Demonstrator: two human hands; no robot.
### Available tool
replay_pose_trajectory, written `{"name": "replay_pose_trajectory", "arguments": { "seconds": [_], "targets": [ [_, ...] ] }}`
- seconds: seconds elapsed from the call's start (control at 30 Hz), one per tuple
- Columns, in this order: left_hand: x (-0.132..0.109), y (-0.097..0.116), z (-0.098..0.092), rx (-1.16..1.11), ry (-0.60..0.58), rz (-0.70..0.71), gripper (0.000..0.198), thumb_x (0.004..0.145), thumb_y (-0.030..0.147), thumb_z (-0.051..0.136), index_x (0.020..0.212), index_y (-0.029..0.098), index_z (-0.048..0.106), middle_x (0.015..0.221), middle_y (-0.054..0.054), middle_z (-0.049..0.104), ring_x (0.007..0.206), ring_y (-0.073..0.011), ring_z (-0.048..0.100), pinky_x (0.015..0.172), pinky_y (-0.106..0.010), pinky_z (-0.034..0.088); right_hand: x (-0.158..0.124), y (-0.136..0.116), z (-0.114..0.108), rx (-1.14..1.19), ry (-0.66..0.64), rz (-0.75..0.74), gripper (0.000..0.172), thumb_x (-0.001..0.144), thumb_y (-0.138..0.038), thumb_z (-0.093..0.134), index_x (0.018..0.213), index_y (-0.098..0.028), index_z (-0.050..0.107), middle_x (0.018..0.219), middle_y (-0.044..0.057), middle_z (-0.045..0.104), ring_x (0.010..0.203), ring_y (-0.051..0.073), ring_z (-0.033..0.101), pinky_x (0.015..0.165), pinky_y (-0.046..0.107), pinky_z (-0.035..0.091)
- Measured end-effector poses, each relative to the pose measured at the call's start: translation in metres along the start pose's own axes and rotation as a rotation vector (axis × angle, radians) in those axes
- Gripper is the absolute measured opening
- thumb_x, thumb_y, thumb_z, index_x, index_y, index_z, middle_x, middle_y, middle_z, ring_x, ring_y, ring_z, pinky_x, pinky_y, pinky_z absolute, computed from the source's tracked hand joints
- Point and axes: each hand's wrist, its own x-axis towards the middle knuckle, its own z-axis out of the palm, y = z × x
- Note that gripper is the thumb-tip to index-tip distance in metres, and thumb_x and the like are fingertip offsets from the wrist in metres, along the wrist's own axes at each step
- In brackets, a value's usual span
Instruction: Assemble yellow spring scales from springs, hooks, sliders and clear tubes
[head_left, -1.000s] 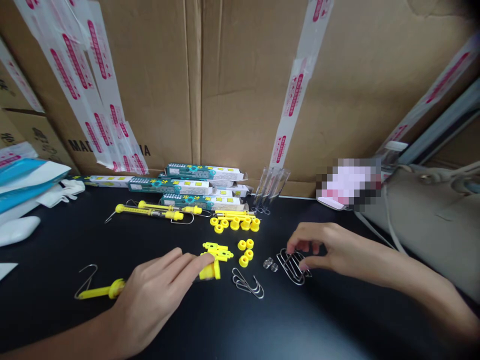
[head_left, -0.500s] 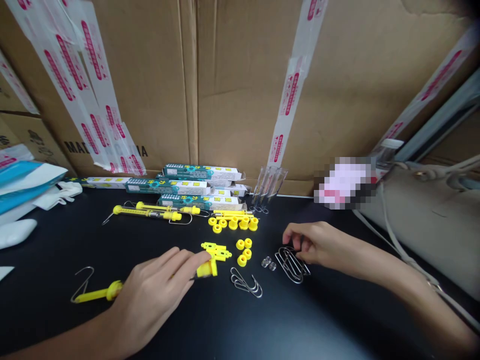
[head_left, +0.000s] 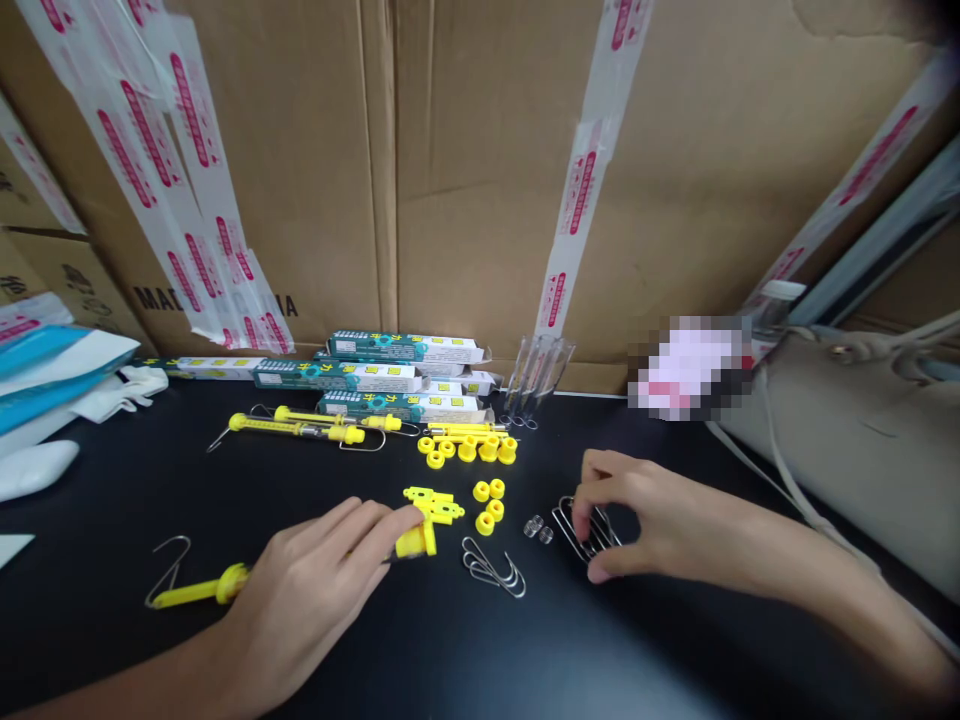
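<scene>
My left hand [head_left: 311, 595] lies over a yellow spring scale [head_left: 225, 583] on the black table [head_left: 465, 650]. Its fingers are wrapped round the scale's body, with the yellow end cap [head_left: 416, 543] showing past the fingertips and a wire hook at the far left. My right hand [head_left: 637, 525] is curled over a pile of wire hooks [head_left: 581, 530], thumb and fingers pinching at them. Two small springs [head_left: 538, 528] lie just left of that pile. A second bunch of wire hooks [head_left: 491, 568] sits between my hands.
Yellow flat plates [head_left: 435, 503] and several yellow caps [head_left: 487, 505] lie in the middle, with more caps [head_left: 469, 448] behind. Two finished scales [head_left: 300, 428] and teal boxes [head_left: 375, 375] sit near the cardboard wall [head_left: 480, 170]. Clear tubes [head_left: 538, 372] lean there. White bags [head_left: 45, 400] lie at left.
My right hand has dropped back down onto the pile of wire hooks and closed its fingers on them. My left hand has stayed on the scale.
</scene>
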Motion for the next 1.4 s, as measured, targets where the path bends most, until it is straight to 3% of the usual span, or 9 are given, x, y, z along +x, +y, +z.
{"name": "replay_pose_trajectory", "arguments": {
  "seconds": [0.27, 0.43, 0.7, 0.9, 1.03, 1.23, 1.4],
  "targets": [
    [0.005, -0.001, -0.003, -0.006, -0.026, 0.020, 0.035, 0.101, 0.006, 0.027, 0.113, 0.017, 0.058, 0.086, 0.000, 0.072, 0.072, -0.0147, 0.071, 0.060, -0.026, 0.051, -0.003, -0.027, 0.018, -0.200, 0.095, 0.070, 0.012, 0.068, -0.015, 0.064, 0.073, -0.024, 0.068, 0.089, 0.001, 0.060, 0.087, 0.023, 0.059, 0.092, 0.047, 0.042],
    [0.004, -0.001, -0.004, -0.009, -0.022, 0.025, 0.035, 0.100, 0.005, 0.027, 0.113, 0.018, 0.057, 0.086, 0.000, 0.072, 0.071, -0.0146, 0.070, 0.060, -0.026, 0.050, -0.004, -0.033, 0.025, -0.277, 0.115, 0.061, 0.012, 0.066, -0.010, 0.056, 0.065, -0.021, 0.060, 0.082, 0.002, 0.060, 0.082, 0.021, 0.057, 0.086, 0.044, 0.045],
    [0.001, -0.001, -0.001, -0.014, -0.028, 0.014, 0.035, 0.099, 0.005, 0.028, 0.115, 0.018, 0.056, 0.086, 0.000, 0.071, 0.072, -0.0163, 0.070, 0.059, -0.028, 0.050, -0.025, -0.018, 0.011, -0.205, 0.181, 0.028, 0.010, 0.074, -0.014, 0.056, 0.077, -0.023, 0.059, 0.085, 0.000, 0.063, 0.078, 0.018, 0.061, 0.074, 0.033, 0.046],
    [-0.001, -0.002, 0.001, -0.020, -0.029, -0.004, 0.035, 0.099, 0.005, 0.028, 0.116, 0.019, 0.056, 0.089, 0.000, 0.071, 0.074, -0.0163, 0.070, 0.062, -0.028, 0.050, -0.034, -0.008, -0.009, 0.026, 0.078, 0.169, 0.004, 0.082, -0.022, 0.055, 0.079, -0.025, 0.054, 0.062, -0.005, 0.063, 0.054, 0.013, 0.058, 0.050, 0.024, 0.042],
    [0.000, -0.001, -0.001, -0.032, -0.028, 0.007, 0.035, 0.098, 0.005, 0.029, 0.115, 0.018, 0.057, 0.089, 0.000, 0.071, 0.074, -0.0156, 0.070, 0.061, -0.027, 0.050, -0.024, 0.006, -0.014, 0.200, 0.094, 0.167, 0.010, 0.083, -0.018, 0.053, 0.090, -0.024, 0.056, 0.067, -0.004, 0.068, 0.058, 0.013, 0.061, 0.054, 0.022, 0.045],
    [0.003, -0.001, -0.004, -0.034, -0.016, 0.015, 0.036, 0.097, 0.004, 0.030, 0.111, 0.018, 0.060, 0.086, 0.000, 0.071, 0.072, -0.0140, 0.069, 0.062, -0.024, 0.051, -0.001, 0.017, -0.013, 0.069, 0.071, 0.019, 0.022, 0.093, -0.030, 0.050, 0.089, -0.023, 0.071, 0.077, 0.000, 0.071, 0.068, 0.015, 0.062, 0.063, 0.026, 0.046],
    [0.002, -0.002, -0.003, -0.036, -0.025, 0.020, 0.037, 0.095, 0.002, 0.031, 0.111, 0.017, 0.061, 0.087, -0.001, 0.071, 0.072, -0.0148, 0.069, 0.062, -0.025, 0.052, 0.007, 0.022, -0.006, 0.074, 0.132, 0.008, 0.020, 0.087, -0.023, 0.057, 0.099, -0.025, 0.072, 0.085, 0.002, 0.071, 0.072, 0.016, 0.066, 0.068, 0.027, 0.050]
  ]
}}
